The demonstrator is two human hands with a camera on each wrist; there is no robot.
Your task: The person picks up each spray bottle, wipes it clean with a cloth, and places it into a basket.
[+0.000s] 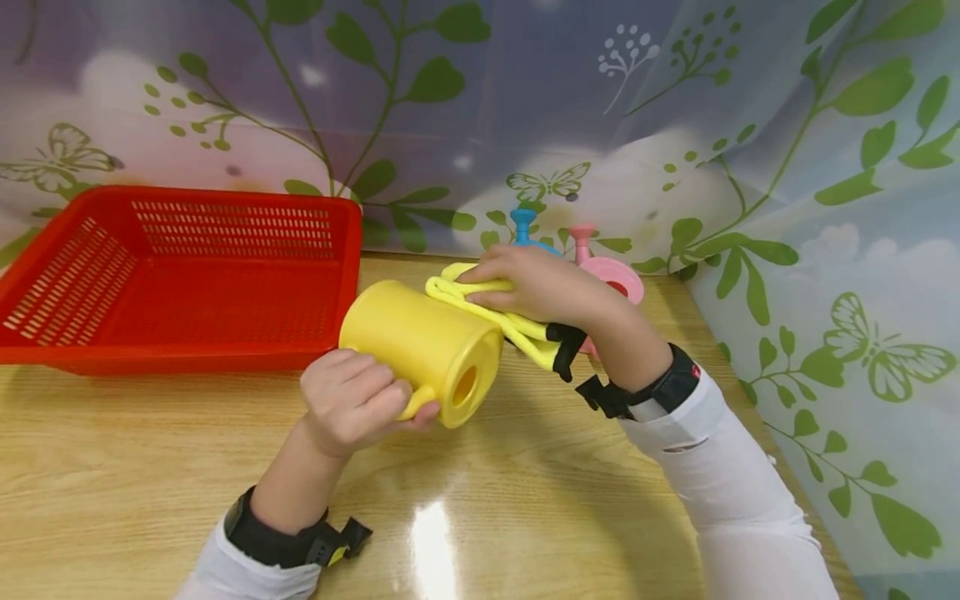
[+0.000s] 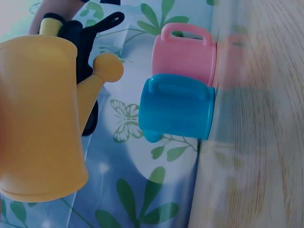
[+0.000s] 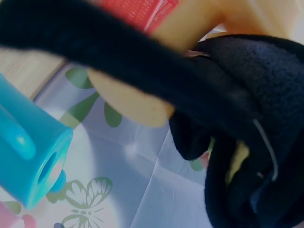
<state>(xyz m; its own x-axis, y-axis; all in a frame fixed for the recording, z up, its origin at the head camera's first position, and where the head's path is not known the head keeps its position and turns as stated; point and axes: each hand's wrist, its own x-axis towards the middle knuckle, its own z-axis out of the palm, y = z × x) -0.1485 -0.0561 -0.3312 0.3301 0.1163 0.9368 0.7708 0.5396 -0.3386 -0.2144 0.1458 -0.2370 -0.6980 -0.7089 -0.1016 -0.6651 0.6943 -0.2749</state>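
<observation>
Just beyond the left grip [image 1: 358, 402], curled round its handle [image 1: 418, 400], tilts a yellow watering can [image 1: 420, 333]; the right grip [image 1: 528, 285] pinches cloth [image 1: 467, 294].

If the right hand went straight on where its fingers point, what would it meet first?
Past the yellow-and-black cloth it holds, the right hand would likely meet the yellow watering can. Depth is unclear in the head view, so it might pass over toward the red basket.
</observation>
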